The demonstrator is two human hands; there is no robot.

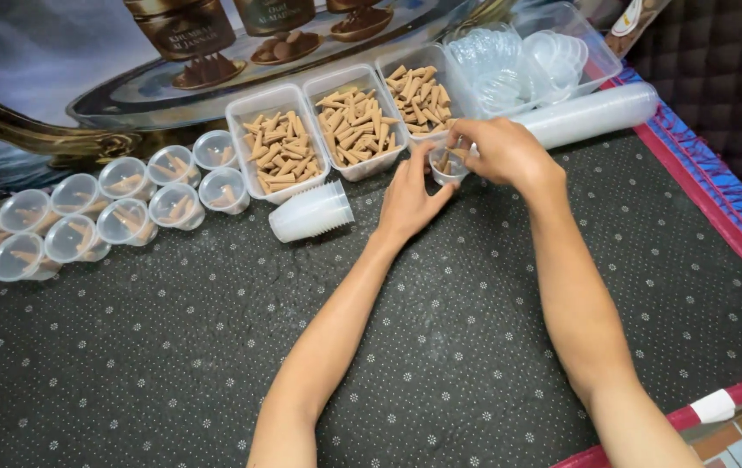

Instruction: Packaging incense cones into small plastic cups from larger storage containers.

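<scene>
With the left hand (407, 201) cupped against the small clear cup (450, 166) on the dark surface (440, 347) before the cone trays (352, 130), the right hand (501, 152) should, I judge, keep its closed grip on the rim steady

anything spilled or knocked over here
Nothing spilled. The stack of empty cups and the long cup sleeve lie on their sides on the mat, apparently placed so. Cones stay inside the three trays. Both hands, left and right, steady one small cup.
</scene>
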